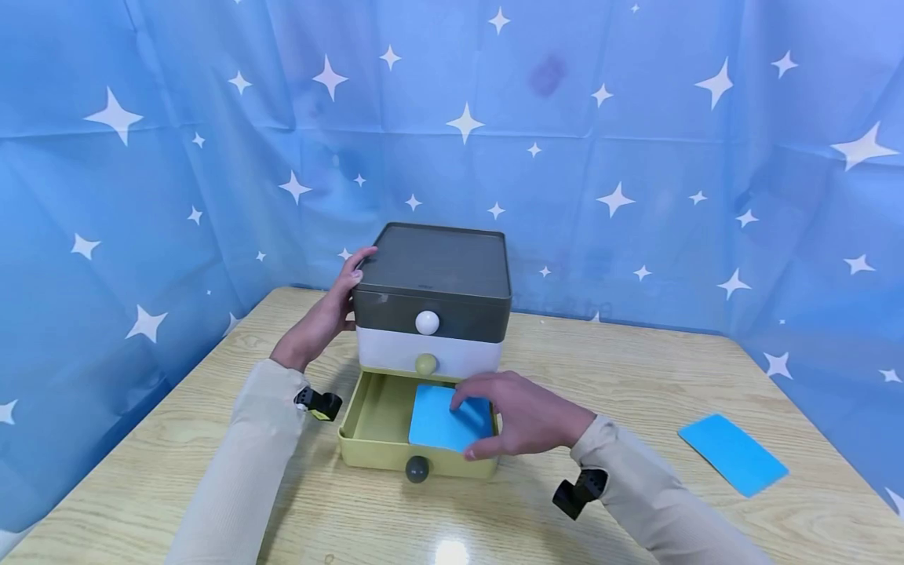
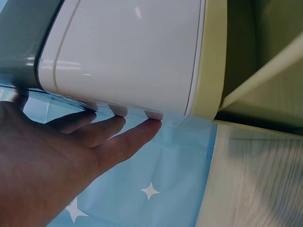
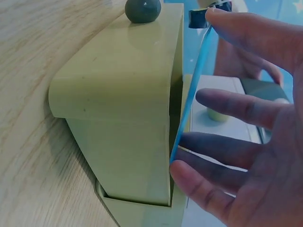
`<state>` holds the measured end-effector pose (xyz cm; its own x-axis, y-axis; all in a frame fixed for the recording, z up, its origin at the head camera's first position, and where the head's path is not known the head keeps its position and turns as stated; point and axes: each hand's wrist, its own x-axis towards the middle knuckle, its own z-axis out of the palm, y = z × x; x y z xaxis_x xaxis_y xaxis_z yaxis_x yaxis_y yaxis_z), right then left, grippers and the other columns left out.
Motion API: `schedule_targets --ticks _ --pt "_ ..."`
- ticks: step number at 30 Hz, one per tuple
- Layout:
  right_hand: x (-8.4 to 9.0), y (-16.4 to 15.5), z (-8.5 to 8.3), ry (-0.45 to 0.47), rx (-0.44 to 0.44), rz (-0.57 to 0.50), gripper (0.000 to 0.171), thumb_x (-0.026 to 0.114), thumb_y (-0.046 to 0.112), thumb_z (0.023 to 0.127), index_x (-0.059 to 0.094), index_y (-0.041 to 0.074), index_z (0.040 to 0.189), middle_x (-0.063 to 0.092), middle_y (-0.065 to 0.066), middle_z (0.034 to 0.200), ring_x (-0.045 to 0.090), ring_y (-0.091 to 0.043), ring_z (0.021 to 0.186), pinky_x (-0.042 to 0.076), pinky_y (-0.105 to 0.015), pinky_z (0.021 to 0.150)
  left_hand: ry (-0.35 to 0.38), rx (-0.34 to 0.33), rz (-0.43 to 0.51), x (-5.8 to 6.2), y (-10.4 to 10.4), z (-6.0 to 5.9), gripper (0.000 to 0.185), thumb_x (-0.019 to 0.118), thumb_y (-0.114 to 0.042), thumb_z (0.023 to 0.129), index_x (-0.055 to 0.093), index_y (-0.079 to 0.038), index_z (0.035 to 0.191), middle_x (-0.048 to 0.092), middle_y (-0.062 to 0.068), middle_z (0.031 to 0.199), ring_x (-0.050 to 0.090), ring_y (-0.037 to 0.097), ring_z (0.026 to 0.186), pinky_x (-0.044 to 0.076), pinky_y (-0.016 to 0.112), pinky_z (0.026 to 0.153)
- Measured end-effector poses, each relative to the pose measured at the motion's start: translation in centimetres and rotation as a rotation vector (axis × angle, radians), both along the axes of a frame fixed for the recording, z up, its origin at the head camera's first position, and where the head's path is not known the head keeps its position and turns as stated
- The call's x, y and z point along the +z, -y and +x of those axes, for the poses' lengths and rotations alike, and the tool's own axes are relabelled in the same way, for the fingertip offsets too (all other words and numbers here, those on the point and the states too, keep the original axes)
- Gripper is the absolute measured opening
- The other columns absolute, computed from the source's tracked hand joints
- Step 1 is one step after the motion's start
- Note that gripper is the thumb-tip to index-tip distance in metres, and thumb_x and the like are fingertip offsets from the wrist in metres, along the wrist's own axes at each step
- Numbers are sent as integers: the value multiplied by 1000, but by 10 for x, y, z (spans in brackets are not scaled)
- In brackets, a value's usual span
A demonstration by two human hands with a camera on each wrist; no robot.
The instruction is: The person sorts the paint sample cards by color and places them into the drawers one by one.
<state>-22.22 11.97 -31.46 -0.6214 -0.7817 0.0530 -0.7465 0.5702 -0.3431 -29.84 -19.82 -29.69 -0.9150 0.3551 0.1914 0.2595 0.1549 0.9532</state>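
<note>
A: Start with the drawer unit [image 1: 432,298]. What's the left hand [image 1: 326,314] doing there?

B: It lies against the unit's left side, up by the dark grey top tier. The left wrist view shows the fingers [image 2: 124,137] stretched out nearly straight along the white middle tier, so its grip is open and flat, a pressing touch with nothing clasped.

A: And the right hand [image 1: 523,412]?

B: In front of the unit, over the pulled-out yellow-green bottom drawer [image 1: 374,428]. It has a blue card [image 1: 443,420]. The thumb sits at the card's near edge by the drawer's front wall and the fingertips rest on its far part, fingers spread and lightly bent. A loose pinch, only partly closed.

A: So where is the card exactly?

B: In the right half of that open drawer, tilted, its near edge up at the front wall. From the right wrist view it shows edge-on as a thin blue line between thumb and fingers.

A: Any knobs showing?

B: Three down the unit's front: a white knob [image 1: 427,322] on the grey tier, a pale green knob [image 1: 425,363] on the white tier, and a dark grey knob [image 1: 417,468] on the open drawer's front.

A: Anything else on the table [image 1: 636,369]?

B: A second blue card [image 1: 733,454] lies flat well to the right of the unit, apart from both hands.
</note>
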Motion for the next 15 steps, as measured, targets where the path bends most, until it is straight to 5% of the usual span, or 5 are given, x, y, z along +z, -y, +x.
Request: schedule_targets --ticks 15 --pt "-2 1 -3 18 -38 20 49 78 44 83 66 18 123 66 -1 131 61 -20 114 52 -39 96 2 1 9 -1 0 0 52 20 -57 104 12 -51 155 22 9 162 38 41 140 44 44 90"
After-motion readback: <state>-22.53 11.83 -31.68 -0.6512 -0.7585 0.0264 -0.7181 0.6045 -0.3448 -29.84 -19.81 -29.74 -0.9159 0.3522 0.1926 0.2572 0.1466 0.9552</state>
